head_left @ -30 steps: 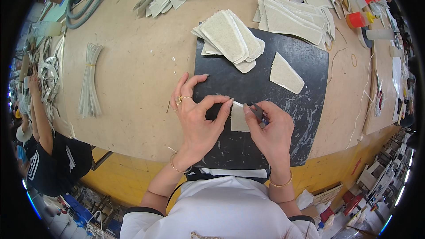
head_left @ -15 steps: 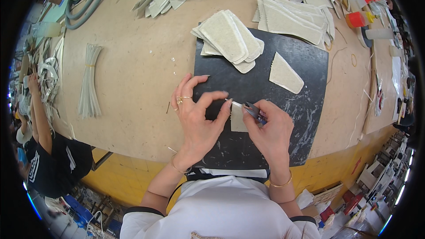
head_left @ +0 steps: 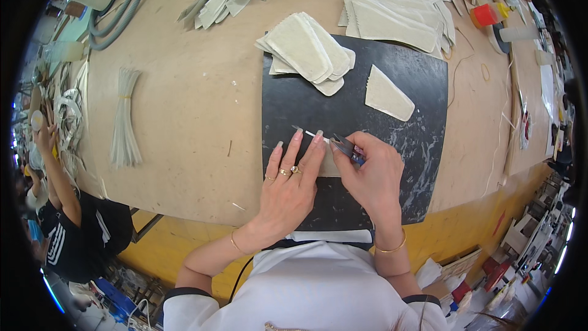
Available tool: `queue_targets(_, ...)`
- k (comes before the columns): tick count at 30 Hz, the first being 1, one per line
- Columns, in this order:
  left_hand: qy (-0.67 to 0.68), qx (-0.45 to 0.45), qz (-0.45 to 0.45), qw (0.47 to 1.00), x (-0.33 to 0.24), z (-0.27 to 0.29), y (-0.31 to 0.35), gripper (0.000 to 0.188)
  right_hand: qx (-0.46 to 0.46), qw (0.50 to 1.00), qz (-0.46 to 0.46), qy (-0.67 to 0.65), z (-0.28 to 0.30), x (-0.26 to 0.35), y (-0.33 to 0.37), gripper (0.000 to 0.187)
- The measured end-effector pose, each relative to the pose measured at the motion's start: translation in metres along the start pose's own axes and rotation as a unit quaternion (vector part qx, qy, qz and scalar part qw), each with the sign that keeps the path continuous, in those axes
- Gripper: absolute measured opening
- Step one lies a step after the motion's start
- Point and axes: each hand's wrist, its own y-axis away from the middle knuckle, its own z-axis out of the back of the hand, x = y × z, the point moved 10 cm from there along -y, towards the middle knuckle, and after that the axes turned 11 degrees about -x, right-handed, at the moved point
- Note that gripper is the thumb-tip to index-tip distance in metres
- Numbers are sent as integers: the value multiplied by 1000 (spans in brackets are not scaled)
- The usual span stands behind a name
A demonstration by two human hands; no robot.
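On the black mat [head_left: 294, 101], the beige piece [head_left: 329, 168] is flanked by the flattened left hand [head_left: 288, 191], fingers extended, and the curled right hand [head_left: 376, 170], dark snips [head_left: 346, 147] gripped.

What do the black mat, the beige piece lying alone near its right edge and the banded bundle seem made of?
Black mat: probably rubber or plastic, mostly dull, with pale scuffs.
Beige piece: perhaps suede or felt, judging by its matte, mottled face.
Banded bundle: thin pale strips, possibly plastic, by the slight sheen; too fine to be sure.
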Motion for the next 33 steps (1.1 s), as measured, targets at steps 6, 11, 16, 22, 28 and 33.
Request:
queue_targets(6,-31,2,16,999,-1,-6,3,78,26,995,-71,-59,25,-29,6,19)
queue_targets(11,-34,-11,17,999,-2,-3,3,79,17,996,-42,-75,32,-33,13,20)
queue_targets(16,-94,-16,-2,995,-7,-1,2,71,-12,998,-20,-58,32,-35,13,23)
queue_targets(22,-186,-19,-24,982,-15,-5,1,59,-21,999,-14,-29,33,-33,12,24)
queue_targets(28,-253,-46,-47,965,-22,-5,0,52,27,998,-55,4,28,-40,12,17)
queue_targets(33,-312,-26,-72,947,-33,-13,0,51,-26,999,-30,-26,33,-35,10,22)
